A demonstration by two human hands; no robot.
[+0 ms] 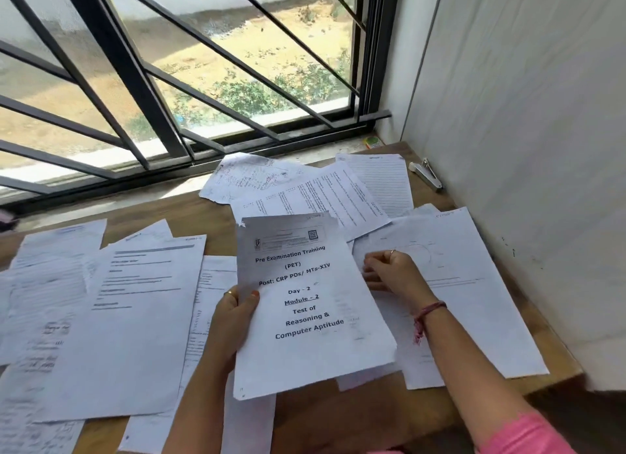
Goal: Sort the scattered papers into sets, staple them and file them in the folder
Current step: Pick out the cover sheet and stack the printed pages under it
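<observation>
Left hand [237, 313] grips cover sheet [310, 304].

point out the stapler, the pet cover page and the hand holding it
stapler [426, 175]: head view, middle of its metal body, by the wall.
PET cover page [313, 348]: head view, blank lower part under the title.
left hand [233, 318]: head view, back of the hand gripping the page's left edge.

left hand [233, 313] gripping cover sheet [311, 304], right hand [393, 272] on papers [457, 284], stapler [426, 174] by wall

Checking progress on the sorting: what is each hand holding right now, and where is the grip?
Left hand grips the Pre Examination Training cover sheet at its left edge. Right hand pinches a sheet lying on the table.
</observation>
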